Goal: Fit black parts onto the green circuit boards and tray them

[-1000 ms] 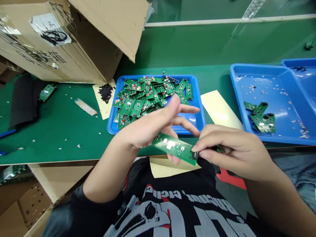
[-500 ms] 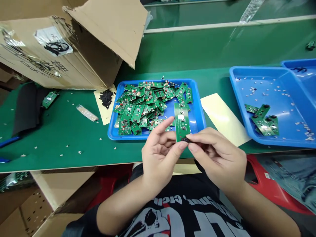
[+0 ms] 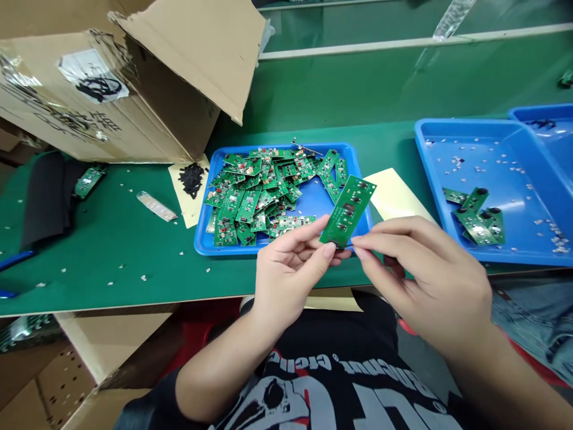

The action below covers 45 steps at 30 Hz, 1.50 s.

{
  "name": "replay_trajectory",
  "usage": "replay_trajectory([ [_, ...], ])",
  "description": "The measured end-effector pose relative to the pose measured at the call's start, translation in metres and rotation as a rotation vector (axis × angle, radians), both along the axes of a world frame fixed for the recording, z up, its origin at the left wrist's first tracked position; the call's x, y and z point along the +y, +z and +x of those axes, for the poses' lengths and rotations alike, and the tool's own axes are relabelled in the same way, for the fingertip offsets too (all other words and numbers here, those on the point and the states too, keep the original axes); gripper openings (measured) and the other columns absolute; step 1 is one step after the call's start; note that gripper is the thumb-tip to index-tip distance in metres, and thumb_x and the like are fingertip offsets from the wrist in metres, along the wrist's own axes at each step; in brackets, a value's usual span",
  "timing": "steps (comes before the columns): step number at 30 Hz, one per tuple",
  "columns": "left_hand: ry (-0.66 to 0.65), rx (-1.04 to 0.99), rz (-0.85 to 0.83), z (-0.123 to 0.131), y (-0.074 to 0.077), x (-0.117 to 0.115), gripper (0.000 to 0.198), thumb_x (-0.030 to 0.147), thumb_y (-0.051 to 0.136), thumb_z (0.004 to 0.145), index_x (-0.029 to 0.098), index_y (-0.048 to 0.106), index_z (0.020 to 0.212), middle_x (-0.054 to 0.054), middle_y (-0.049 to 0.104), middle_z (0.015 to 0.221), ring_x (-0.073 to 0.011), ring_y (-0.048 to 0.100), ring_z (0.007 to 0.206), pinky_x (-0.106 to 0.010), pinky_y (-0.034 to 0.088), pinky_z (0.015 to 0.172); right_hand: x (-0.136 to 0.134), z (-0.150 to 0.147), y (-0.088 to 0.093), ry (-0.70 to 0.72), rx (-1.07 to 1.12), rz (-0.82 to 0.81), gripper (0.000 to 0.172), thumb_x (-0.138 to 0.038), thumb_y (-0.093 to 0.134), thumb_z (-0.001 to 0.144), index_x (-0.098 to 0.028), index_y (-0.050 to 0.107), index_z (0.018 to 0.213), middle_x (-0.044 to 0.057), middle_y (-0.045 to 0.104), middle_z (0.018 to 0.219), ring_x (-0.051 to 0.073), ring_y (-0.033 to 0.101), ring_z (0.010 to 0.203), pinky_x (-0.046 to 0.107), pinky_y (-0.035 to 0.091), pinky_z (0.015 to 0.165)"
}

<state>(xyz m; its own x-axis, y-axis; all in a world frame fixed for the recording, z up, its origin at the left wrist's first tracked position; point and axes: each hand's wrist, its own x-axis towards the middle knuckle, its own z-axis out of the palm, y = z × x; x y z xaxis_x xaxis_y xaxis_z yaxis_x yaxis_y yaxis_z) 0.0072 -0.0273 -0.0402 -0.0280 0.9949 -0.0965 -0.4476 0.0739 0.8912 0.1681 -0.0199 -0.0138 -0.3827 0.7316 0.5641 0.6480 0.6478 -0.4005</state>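
Big torn-open brown cardboard carton (image 3: 107,89) hogs the back left of the bench. Right at its front corner there's a cream paper sheet (image 3: 185,215) with a heap of crumbly black bits (image 3: 191,179) on it, plus a silvery foil strip (image 3: 156,206) nearby. Limp black sheet (image 3: 47,197) lies off its left side, and a bright blue plastic tray (image 3: 501,161) sits well to its right.

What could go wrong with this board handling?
The left hand and right hand are ungloved on the circuit board, so static or skin oil might damage it. The boards piled overlapping in the blue tray could scratch each other. Loose bits on the green mat could get mixed in.
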Motion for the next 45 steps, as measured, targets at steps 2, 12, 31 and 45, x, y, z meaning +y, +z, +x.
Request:
replay_trajectory([
  [2,-0.001,0.082,0.031,-0.001,0.002,0.001,0.025,0.019,0.079,0.074,0.025,0.077,0.098,0.002,0.074,0.072,-0.0141,0.074,0.066,-0.025,0.064,0.071,0.0,-0.001,0.003,-0.048,-0.025,0.014,0.018,-0.005,0.058,0.087,-0.021,0.063,0.093,0.009,0.058,0.093,0.012,0.055,0.066,0.028,0.05,0.056],
  [12,-0.12,0.402,0.258,-0.004,0.004,0.002,0.029,0.018,0.069,0.081,0.022,0.073,0.109,-0.007,0.074,0.096,-0.0176,0.07,0.083,-0.028,0.06,0.075,0.0,-0.004,0.003,0.022,-0.15,0.12,0.018,-0.003,0.056,0.086,-0.017,0.064,0.095,0.008,0.062,0.086,0.016,0.058,0.075,0.029,0.049,0.063],
  [31,0.017,0.388,0.375,-0.008,0.01,0.002,0.024,0.012,0.073,0.077,0.02,0.071,0.1,0.0,0.067,0.078,-0.0098,0.063,0.07,-0.019,0.055,0.068,0.002,-0.001,0.015,0.078,0.038,-0.035,0.02,-0.007,0.059,0.088,-0.022,0.065,0.099,0.004,0.063,0.083,0.013,0.061,0.069,0.026,0.051,0.058],
  [45,0.139,0.778,0.852,-0.029,0.008,0.02,0.027,0.021,0.088,0.062,0.024,0.071,0.082,-0.001,0.074,0.076,-0.0165,0.07,0.072,-0.027,0.057,0.068,-0.002,-0.002,0.019,0.118,0.246,-0.357,0.013,-0.01,0.06,0.084,-0.02,0.063,0.078,-0.001,0.061,0.069,0.009,0.055,0.057,0.02,0.043,0.046],
])
